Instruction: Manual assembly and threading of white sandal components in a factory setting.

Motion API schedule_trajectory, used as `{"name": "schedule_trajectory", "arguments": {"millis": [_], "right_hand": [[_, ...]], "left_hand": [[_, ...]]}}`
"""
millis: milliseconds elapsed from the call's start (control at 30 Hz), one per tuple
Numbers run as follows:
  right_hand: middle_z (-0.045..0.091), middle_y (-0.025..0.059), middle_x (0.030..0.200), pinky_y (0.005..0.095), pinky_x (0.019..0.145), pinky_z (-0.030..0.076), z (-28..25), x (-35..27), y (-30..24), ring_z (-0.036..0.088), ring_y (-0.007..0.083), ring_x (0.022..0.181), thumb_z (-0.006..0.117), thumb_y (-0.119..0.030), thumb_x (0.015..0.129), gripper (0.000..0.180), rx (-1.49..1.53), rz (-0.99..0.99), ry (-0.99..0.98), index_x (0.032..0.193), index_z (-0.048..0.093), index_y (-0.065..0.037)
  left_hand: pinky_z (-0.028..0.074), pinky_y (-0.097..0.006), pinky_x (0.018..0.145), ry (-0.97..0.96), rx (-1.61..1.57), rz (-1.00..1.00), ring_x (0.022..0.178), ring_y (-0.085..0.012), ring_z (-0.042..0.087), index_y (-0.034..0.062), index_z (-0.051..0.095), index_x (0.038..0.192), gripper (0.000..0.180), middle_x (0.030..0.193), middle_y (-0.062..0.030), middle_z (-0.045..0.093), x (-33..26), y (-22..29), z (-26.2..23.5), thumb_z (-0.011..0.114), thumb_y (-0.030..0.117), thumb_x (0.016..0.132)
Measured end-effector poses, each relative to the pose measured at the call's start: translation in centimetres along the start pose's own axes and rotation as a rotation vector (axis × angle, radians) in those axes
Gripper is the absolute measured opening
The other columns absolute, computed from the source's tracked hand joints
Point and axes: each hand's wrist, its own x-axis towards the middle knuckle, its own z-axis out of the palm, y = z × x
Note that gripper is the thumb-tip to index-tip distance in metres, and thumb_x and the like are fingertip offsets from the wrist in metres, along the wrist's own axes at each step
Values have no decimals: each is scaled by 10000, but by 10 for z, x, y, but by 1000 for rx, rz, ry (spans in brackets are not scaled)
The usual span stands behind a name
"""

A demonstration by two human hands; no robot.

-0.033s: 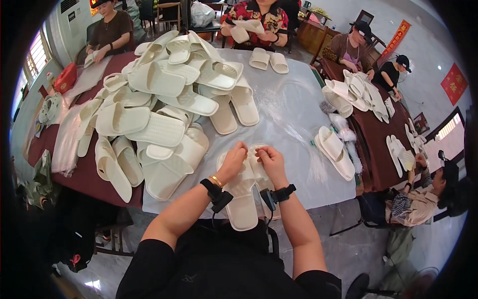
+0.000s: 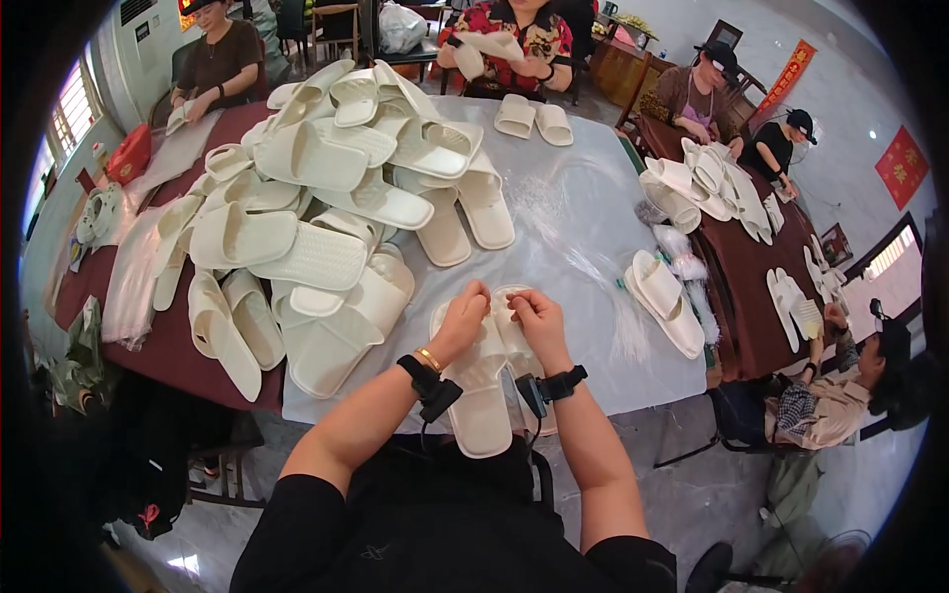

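My left hand (image 2: 463, 316) and my right hand (image 2: 537, 318) meet over a pair of cream slippers (image 2: 481, 410) stacked together at the near edge of the table (image 2: 583, 212). Both hands pinch the straps of the pair at its far end. The soles hang over the table edge toward my lap. Each wrist wears a black band. A large heap of the same cream slippers (image 2: 326, 198) lies just left of my hands and reaches to the table's far side.
A slipper pair (image 2: 664, 301) and a bundle of thin clear strands (image 2: 618, 296) lie to my right, another pair (image 2: 534, 119) at the far edge. People sit across (image 2: 509, 40), far left (image 2: 222, 59), and at the dark red table (image 2: 741, 267) on the right.
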Motion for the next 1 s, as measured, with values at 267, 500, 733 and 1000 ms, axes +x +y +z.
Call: {"name": "schedule_trajectory", "arguments": {"millis": [267,500,733,1000], "right_hand": [[651,16,811,221,635,496,3,-4,-5,596,79,703,600,-75,884,139,29,4,0,980,669,0],[650,21,803,226,638,503,3,-3,0,601,81,702,610,-67,876,81,99,0,1,913,642,-2],[640,2,767,211,619,476,6,-4,2,580,60,677,630,-62,863,65,10,-43,15,894,648,-8],[629,-10,737,208,595,442,9,-5,1,541,47,648,638,-55,846,61,-105,-114,26,878,656,-6]], "left_hand": [[448,-256,678,9,0,73,752,-124,547,-5,567,988,169,803,-64,574,-8,11,3,516,135,909],[465,-255,717,0,83,127,784,-126,565,12,583,1164,278,866,-59,601,-7,7,3,548,70,894],[496,-250,756,-10,-15,101,812,-116,589,28,509,1293,412,894,-54,610,-7,12,3,549,4,884],[504,-251,748,-15,-4,114,793,-120,598,21,498,1301,429,884,-64,625,-6,11,3,560,1,877]]}}
